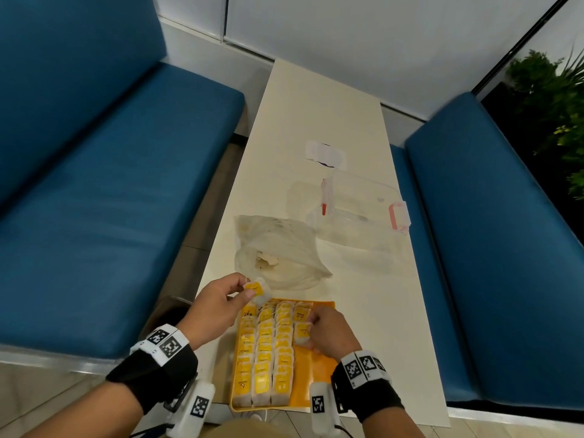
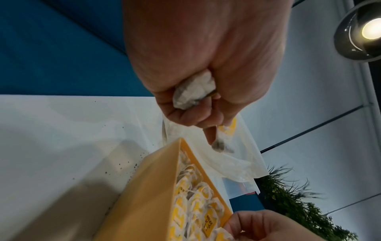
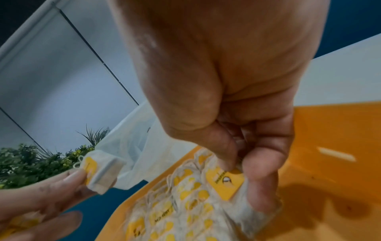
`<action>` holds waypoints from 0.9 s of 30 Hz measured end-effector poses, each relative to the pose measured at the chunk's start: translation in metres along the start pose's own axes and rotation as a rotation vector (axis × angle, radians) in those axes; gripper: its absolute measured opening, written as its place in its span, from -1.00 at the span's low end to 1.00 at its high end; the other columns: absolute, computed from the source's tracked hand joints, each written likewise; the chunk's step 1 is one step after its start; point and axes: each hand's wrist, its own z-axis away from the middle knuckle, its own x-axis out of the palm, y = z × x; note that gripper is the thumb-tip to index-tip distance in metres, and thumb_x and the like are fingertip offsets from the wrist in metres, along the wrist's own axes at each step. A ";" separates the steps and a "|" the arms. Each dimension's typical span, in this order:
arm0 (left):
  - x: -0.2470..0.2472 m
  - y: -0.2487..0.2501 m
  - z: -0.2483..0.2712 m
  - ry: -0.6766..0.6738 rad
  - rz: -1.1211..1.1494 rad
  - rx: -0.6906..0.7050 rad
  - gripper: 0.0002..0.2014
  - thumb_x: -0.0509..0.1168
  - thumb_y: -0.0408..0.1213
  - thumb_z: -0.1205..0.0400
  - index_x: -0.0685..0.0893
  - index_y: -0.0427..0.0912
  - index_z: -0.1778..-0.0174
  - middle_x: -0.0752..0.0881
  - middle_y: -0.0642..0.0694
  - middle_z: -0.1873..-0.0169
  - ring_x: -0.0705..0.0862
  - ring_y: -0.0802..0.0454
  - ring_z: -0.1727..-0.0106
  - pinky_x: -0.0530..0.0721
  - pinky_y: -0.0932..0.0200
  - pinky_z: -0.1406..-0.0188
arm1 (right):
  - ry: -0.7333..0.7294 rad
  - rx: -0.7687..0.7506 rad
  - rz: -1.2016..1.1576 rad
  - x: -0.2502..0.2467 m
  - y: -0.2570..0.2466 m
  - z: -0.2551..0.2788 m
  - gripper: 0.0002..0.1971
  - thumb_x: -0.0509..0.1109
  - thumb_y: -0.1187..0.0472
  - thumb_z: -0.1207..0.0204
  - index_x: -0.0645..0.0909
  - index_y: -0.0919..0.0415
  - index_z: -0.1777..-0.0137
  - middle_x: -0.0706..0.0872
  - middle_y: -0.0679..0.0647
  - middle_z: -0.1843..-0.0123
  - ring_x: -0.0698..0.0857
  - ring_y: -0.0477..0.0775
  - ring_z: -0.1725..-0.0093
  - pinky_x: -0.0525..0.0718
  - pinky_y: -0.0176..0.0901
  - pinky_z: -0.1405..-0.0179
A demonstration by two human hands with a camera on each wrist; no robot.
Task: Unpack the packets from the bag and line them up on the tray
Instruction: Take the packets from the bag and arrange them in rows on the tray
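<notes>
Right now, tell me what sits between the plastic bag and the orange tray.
Only a bare strip of table, seen in the head view. The left hand holds a packet above that gap; the bag and tray don't touch.

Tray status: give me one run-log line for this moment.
tray: three rows full, fourth begun | right hand: setting packet | left hand: holding next packet | bag: open

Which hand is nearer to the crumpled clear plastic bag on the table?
Left. The left hand holds a packet just below the clear plastic bag's mouth; the right hand is farther back, over the yellow tray.
</notes>
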 end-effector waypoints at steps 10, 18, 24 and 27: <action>0.005 -0.005 -0.001 -0.091 -0.130 0.034 -0.85 0.27 -0.36 -0.79 0.67 -0.06 0.05 0.80 0.04 0.16 0.64 0.44 0.41 0.57 0.45 0.45 | 0.137 0.062 -0.175 0.021 -0.001 -0.013 -0.77 0.29 0.35 -0.48 0.53 -0.03 0.27 0.81 0.14 0.05 0.82 0.20 0.05 0.80 0.14 -0.05; 0.005 -0.024 -0.005 -0.128 -0.190 0.005 -0.88 0.34 -0.31 -0.75 0.70 -0.03 0.07 0.84 0.01 0.14 0.78 0.13 0.06 0.72 0.04 -0.07 | 0.198 0.102 -0.269 0.027 0.000 -0.015 -0.82 0.26 0.32 -0.44 0.54 -0.01 0.22 0.81 0.14 0.06 0.83 0.20 0.10 0.81 0.14 -0.01; 0.004 -0.023 -0.005 -0.134 -0.191 0.006 -0.86 0.34 -0.31 -0.75 0.70 0.01 0.08 0.83 0.03 0.15 0.77 0.15 0.06 0.72 0.09 -0.06 | 0.262 0.091 -0.296 0.030 0.000 -0.016 -0.81 0.34 0.29 -0.53 0.55 -0.04 0.22 0.79 0.08 0.03 0.83 0.17 0.11 0.80 0.10 -0.05; 0.004 -0.023 -0.005 -0.137 -0.196 0.004 -0.87 0.37 -0.30 -0.73 0.74 0.04 0.06 0.82 0.05 0.14 0.75 0.24 0.08 0.72 0.13 -0.07 | 0.260 0.083 -0.277 0.028 -0.002 -0.013 -0.83 0.38 0.28 -0.53 0.57 -0.03 0.19 0.80 0.10 0.03 0.83 0.15 0.11 0.80 0.08 -0.05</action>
